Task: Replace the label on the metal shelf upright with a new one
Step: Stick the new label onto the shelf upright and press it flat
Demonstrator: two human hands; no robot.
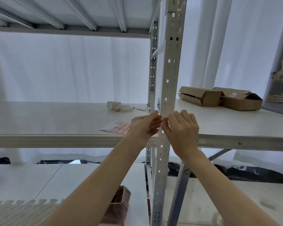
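Note:
A grey perforated metal upright (pixel 169 75) runs from top to bottom through the middle of the view. My left hand (pixel 144 126) and my right hand (pixel 181 128) meet at the upright just above the shelf edge, fingertips pinched together against its face. What the fingertips pinch is too small and hidden to make out; no label shows on the upright there. A sheet of red-bordered labels (pixel 116 127) lies flat on the shelf board just left of my left hand, with some spots on it blank.
The shelf board (pixel 56 118) carries white tubes and a small white roll (pixel 116 106) further back. Two open cardboard boxes (pixel 219 97) sit on the right-hand board. A brown paper bag (pixel 119 204) stands on the lower level.

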